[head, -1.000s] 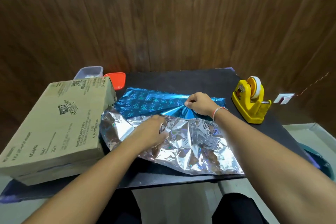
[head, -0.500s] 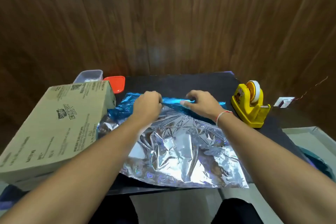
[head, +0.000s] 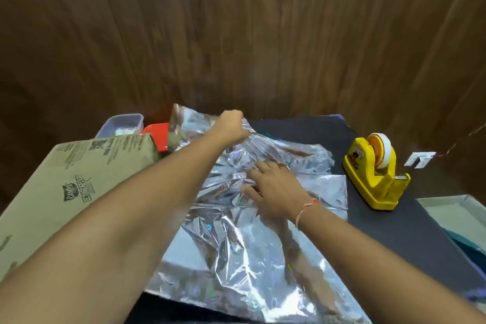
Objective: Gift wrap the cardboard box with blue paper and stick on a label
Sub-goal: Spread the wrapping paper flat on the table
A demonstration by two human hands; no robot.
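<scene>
The wrapping paper [head: 236, 252] lies spread over the black table with its crinkled silver side up; almost no blue shows. My left hand [head: 232, 123] grips the sheet's far left edge and lifts it off the table near the back. My right hand [head: 273, 189] lies flat on the middle of the sheet with fingers spread, pressing it down. The cardboard box [head: 71, 192], brown with black print, sits on the left of the table, touching the paper's left side. No label is in view that I can make out.
A yellow tape dispenser [head: 373, 173] with a white roll stands on the black table [head: 410, 231] to the right. A clear plastic tub [head: 123, 123] and a red lid [head: 157, 137] sit behind the box. A wooden wall closes off the back.
The sheet has been unfolded away from me, so the blue side is now hidden. My left hand moved to the back, lifting the edge; my right hand slid nearer and flattened on the paper.
</scene>
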